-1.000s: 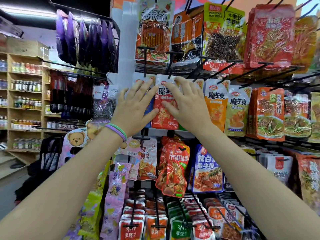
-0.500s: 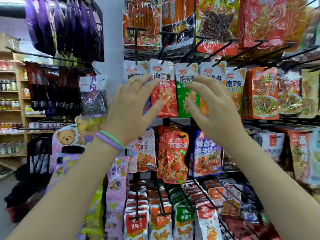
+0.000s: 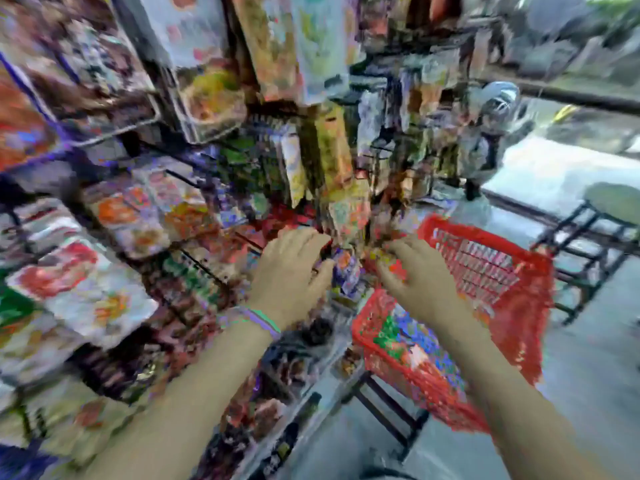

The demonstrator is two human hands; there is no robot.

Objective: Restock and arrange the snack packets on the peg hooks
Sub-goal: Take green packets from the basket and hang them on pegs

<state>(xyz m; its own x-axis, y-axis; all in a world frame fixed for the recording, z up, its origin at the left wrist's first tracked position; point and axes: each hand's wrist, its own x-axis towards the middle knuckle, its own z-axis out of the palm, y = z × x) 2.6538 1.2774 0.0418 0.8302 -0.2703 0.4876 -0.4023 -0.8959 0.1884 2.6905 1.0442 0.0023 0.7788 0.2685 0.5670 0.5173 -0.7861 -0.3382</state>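
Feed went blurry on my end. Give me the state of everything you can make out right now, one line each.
left hand: at the low packets, grip too blurred to tell
right hand: at the same spot, grip too blurred to tell
red basket: on a dark stand, holding colourful packets
snack packets: hanging on the rack
wristbands: on the left wrist
stool: upright, on the floor

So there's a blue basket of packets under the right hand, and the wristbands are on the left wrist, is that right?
Not quite. The basket under the right hand is red, not blue, as the head view shows. It does hold packets, and the wristbands are on the left wrist, behind the left hand.
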